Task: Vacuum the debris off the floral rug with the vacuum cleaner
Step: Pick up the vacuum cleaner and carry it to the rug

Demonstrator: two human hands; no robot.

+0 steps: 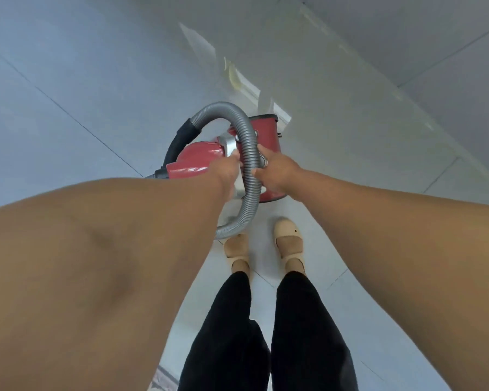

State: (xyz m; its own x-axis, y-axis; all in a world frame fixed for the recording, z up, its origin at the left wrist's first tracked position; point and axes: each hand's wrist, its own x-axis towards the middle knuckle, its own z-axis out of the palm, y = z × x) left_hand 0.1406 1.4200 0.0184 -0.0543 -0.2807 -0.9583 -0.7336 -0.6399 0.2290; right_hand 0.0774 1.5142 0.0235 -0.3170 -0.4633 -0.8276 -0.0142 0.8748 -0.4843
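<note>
A red canister vacuum cleaner (266,136) stands on the tiled floor just in front of my feet. Its grey ribbed hose (249,153) loops over the top of the body and runs down toward my left foot. My left hand (223,172) grips the silver handle part on top of the vacuum cleaner. My right hand (277,170) holds the hose from the right side, thumb and fingers curled round it. A small corner of the patterned rug (164,379) shows at the bottom left, behind my leg.
Pale grey floor tiles (68,80) spread to the left. A white wall with a skirting strip (378,108) runs diagonally on the right, close behind the vacuum. My feet in beige shoes (288,244) stand on the tiles.
</note>
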